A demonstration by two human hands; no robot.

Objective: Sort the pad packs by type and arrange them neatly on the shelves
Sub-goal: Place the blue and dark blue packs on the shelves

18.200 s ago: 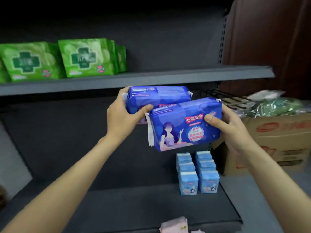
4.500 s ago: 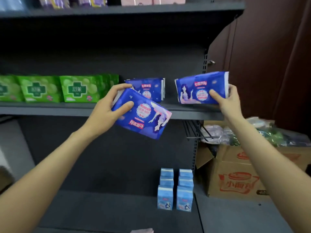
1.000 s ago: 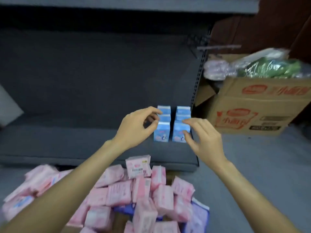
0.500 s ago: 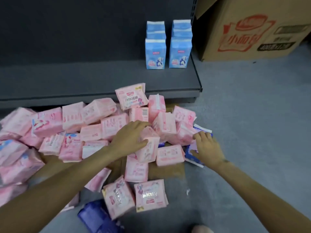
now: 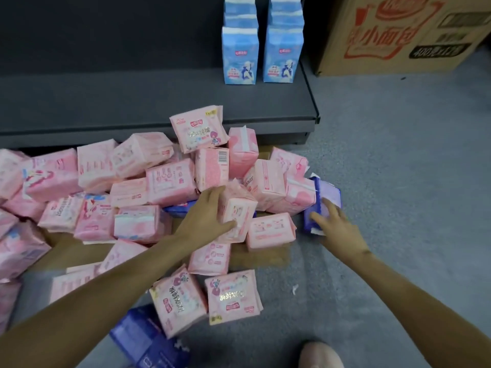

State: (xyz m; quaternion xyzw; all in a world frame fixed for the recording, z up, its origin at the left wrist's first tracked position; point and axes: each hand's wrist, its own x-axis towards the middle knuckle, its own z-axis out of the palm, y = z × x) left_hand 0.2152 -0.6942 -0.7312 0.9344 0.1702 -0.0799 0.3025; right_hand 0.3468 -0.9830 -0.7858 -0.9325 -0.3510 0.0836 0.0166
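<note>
Heap of soft, pillowy pink pad packs [image 5: 170, 181] in glossy wrap, spilled on grey carpeted floor just in front of dark flat bottom shelf [image 5: 148, 102]. Left hand [image 5: 206, 217] gripping one boxy pink pack [image 5: 237, 217] mid-heap, thumb across its front. Right hand [image 5: 333, 224] with fingers spread, pressing on dark blue pack [image 5: 322, 197] at heap's right edge. Light blue upright packs [image 5: 261, 49] in two rows on shelf. Printed cardboard box [image 5: 398, 33] right of shelf.
</note>
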